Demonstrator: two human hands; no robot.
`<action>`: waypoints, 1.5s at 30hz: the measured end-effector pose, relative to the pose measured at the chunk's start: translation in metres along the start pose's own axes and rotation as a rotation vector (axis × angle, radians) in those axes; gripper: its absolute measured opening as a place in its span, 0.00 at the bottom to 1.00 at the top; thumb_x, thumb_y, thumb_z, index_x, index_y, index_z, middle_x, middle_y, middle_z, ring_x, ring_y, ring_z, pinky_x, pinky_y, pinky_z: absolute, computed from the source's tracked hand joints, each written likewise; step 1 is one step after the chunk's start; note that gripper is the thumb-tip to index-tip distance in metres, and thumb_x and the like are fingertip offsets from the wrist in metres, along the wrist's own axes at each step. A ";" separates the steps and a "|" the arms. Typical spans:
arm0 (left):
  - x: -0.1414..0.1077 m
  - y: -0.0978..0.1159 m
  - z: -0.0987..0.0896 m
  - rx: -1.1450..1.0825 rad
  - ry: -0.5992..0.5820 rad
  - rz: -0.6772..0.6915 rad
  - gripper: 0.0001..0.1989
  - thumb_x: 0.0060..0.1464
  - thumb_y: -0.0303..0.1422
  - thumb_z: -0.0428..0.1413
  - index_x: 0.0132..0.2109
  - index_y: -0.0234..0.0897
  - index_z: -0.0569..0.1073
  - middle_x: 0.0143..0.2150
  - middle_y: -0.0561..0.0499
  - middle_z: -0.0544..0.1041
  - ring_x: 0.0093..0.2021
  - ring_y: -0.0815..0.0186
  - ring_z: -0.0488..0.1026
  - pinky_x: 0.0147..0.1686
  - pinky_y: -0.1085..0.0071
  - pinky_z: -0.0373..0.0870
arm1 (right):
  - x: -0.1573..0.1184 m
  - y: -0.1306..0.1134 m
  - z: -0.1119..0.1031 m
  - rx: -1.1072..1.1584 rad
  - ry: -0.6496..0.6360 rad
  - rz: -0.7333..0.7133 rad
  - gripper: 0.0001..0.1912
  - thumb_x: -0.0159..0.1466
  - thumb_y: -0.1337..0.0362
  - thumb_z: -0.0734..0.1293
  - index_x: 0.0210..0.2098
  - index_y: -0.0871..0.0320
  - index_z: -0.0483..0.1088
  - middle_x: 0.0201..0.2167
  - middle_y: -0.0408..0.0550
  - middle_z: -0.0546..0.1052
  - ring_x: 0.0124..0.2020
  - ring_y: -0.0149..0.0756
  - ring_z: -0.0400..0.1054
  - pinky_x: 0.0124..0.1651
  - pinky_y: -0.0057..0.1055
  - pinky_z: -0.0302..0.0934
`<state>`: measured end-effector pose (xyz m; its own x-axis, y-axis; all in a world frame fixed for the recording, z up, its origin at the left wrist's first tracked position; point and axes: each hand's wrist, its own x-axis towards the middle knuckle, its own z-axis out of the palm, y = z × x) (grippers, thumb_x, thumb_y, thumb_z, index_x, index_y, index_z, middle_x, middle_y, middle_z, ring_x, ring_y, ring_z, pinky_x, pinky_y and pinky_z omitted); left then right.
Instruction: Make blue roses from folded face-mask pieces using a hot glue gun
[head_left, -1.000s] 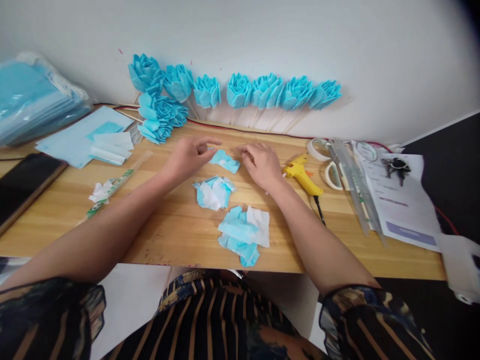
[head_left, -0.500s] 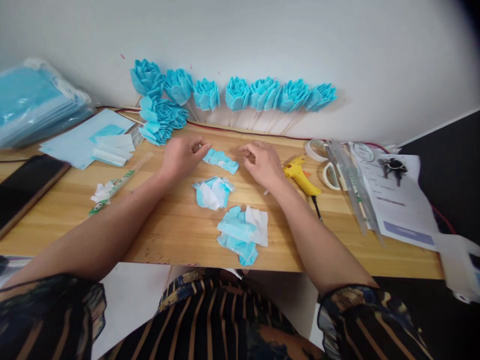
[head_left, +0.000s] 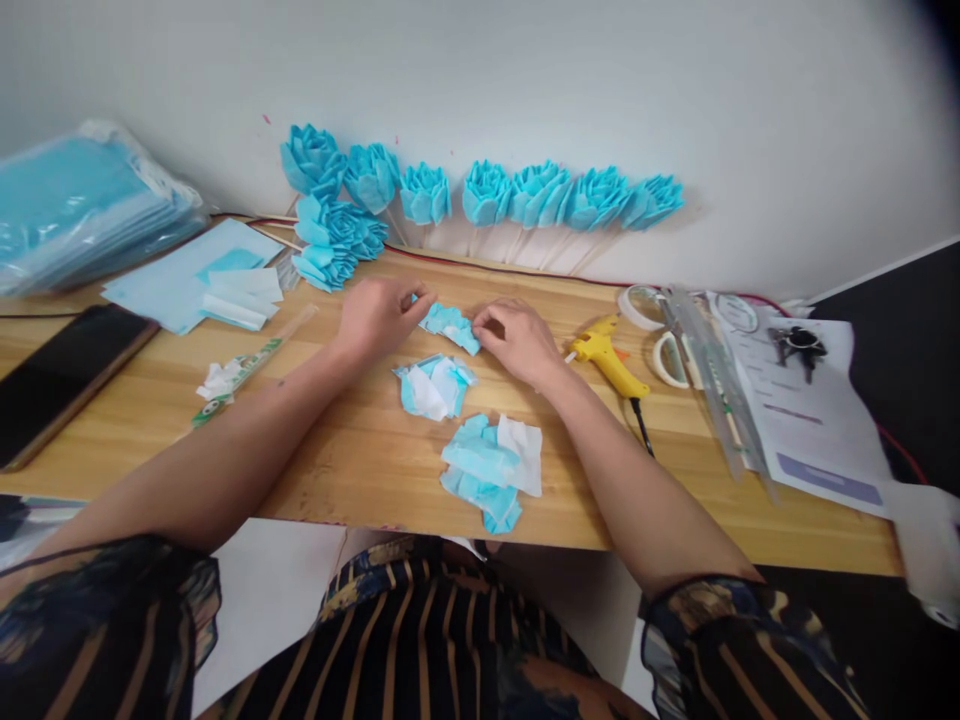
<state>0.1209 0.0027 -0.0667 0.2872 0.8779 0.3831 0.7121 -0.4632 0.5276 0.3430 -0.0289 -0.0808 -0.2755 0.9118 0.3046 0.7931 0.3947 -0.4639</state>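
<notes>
A small pile of blue petal pieces (head_left: 450,326) lies on the wooden table between my hands. My left hand (head_left: 386,315) is at its left end, fingers pinched on a bit of blue material. At the right end, my right hand (head_left: 514,335) has thumb and forefinger together against the pile's edge; whether they grip a piece is too small to tell. Just below lies a blue and white pile (head_left: 435,386), and nearer my body a looser heap of blue and white pieces (head_left: 484,460).
Blue flowers (head_left: 487,193) on sticks lean along the wall. A yellow glue gun (head_left: 611,358), tape rolls (head_left: 667,360), keys (head_left: 797,347) and papers (head_left: 817,410) lie right. Left are a phone (head_left: 67,375), blue sheets (head_left: 180,275) and a plastic-wrapped stack (head_left: 82,210).
My right hand has closed its fingers and come up against the right end of the petal pile. My left hand stays at the left end. The whole view has shifted slightly.
</notes>
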 end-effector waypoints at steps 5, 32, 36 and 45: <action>-0.002 0.003 -0.002 -0.065 0.008 0.036 0.16 0.60 0.38 0.53 0.26 0.36 0.72 0.22 0.52 0.68 0.25 0.68 0.60 0.27 0.68 0.49 | 0.000 -0.002 -0.002 0.354 0.162 0.151 0.02 0.60 0.64 0.67 0.31 0.56 0.71 0.32 0.43 0.79 0.35 0.36 0.73 0.43 0.34 0.63; 0.007 0.004 -0.001 -1.527 -0.426 -0.561 0.16 0.64 0.43 0.53 0.44 0.35 0.77 0.40 0.44 0.82 0.38 0.64 0.79 0.36 0.72 0.73 | -0.002 -0.018 -0.014 1.076 0.010 0.252 0.28 0.55 0.55 0.72 0.54 0.50 0.67 0.36 0.42 0.78 0.37 0.34 0.73 0.42 0.33 0.69; 0.007 0.004 0.000 -1.569 -0.304 -0.540 0.13 0.60 0.42 0.58 0.41 0.35 0.77 0.38 0.46 0.81 0.37 0.66 0.78 0.40 0.70 0.73 | -0.001 -0.012 -0.008 0.997 -0.033 0.222 0.26 0.55 0.58 0.71 0.53 0.53 0.68 0.32 0.40 0.76 0.34 0.32 0.71 0.42 0.31 0.66; 0.005 -0.002 0.006 -1.530 -0.244 -0.443 0.17 0.48 0.38 0.68 0.39 0.35 0.72 0.35 0.50 0.80 0.33 0.67 0.77 0.37 0.70 0.72 | -0.004 -0.010 -0.003 0.680 -0.002 0.117 0.33 0.56 0.64 0.68 0.61 0.55 0.61 0.33 0.41 0.76 0.34 0.31 0.71 0.43 0.33 0.64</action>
<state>0.1243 0.0085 -0.0705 0.4392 0.8974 -0.0427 -0.4700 0.2700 0.8403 0.3374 -0.0364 -0.0751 -0.2102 0.9526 0.2200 0.3007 0.2771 -0.9126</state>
